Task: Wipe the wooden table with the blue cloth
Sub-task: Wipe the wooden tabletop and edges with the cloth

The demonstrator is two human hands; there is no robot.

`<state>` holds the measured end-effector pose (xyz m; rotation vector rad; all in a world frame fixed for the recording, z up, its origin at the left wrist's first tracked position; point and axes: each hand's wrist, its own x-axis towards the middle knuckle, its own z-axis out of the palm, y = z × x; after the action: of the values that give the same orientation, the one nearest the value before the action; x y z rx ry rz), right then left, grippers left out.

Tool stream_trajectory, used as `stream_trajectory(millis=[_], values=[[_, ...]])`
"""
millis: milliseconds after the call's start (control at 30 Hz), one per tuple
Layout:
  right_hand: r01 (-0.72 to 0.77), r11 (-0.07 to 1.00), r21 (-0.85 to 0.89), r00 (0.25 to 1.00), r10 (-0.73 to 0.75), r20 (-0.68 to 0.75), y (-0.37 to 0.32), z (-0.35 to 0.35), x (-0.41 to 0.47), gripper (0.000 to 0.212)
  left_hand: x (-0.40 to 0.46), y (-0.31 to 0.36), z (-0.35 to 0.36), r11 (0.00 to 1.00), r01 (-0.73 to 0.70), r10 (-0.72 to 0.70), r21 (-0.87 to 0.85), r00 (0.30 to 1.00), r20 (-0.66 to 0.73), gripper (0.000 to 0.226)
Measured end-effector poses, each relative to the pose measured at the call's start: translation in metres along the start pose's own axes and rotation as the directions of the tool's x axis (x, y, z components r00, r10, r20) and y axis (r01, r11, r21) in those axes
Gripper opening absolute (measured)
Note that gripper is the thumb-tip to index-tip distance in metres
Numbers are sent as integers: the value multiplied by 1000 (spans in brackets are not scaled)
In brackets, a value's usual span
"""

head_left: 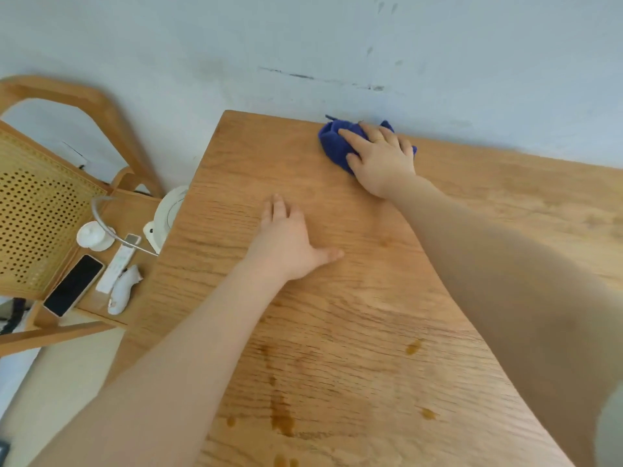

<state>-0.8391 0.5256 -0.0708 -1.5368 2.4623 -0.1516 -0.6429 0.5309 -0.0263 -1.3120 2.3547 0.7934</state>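
Crumpled dark-blue cloth [332,143] lies at the far edge of the light-brown wooden worktop [337,315], right against the pale wall [303,45]. Your right hand [381,160] lies on top of that cloth with the fingers spread and bent over the bunched fabric, pressing it to the wood; a thin ring shows on one finger. Your left hand [290,241] rests flat on the worktop nearer to you than the cloth and well apart from it, fingers straight, thumb out to the side, holding nothing. Several amber wet stains [281,416] mark the wood far nearer to you than the cloth. Beside the worktop's left edge a cane-backed wooden chair [43,210] carries a black-screened phone [74,284] and a white remote [116,267].
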Motion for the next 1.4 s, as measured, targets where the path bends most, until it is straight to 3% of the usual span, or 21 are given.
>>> stream_trajectory(millis=[67, 167, 267, 400, 633, 800, 967, 1067, 1233, 1400], values=[[-2, 1000, 4, 1000, 2, 22, -4, 0, -15, 47, 1, 12, 1, 998, 57, -57, -10, 998, 26, 123], [76, 997, -9, 996, -76, -39, -7, 10, -71, 46, 2, 22, 9, 982, 85, -88, 168, 996, 9, 134], [138, 990, 2, 990, -138, -29, -8, 16, -112, 46, 3, 24, 12, 973, 94, -94, 212, 996, -7, 136], [184, 983, -4, 983, -184, -26, 0, 14, -91, 45, 4, 23, 12, 970, 96, -94, 224, 995, -18, 135], [25, 1000, 5, 990, -24, -142, 20, 3, -6, 45, 13, 17, 21, 964, 88, -86, 249, 996, -20, 135], [-62, 998, 2, 995, 62, -84, 5, 6, -43, 46, 9, 18, 21, 967, 83, -84, 242, 996, -5, 138], [80, 997, -23, 995, -81, -53, -11, 17, -119, 47, 8, 22, 16, 972, 79, -83, 223, 996, 9, 136], [114, 993, -34, 993, -115, -29, 0, 14, -105, 53, 10, 23, 14, 968, 77, -82, 241, 997, 14, 136], [-98, 995, -11, 987, 95, -131, 21, 8, -43, 46, 11, 23, 14, 958, 57, -63, 282, 998, 15, 138], [-237, 969, 65, 965, 243, -99, 18, -2, -20, 46, 15, 24, 14, 958, 63, -73, 280, 997, 26, 140]])
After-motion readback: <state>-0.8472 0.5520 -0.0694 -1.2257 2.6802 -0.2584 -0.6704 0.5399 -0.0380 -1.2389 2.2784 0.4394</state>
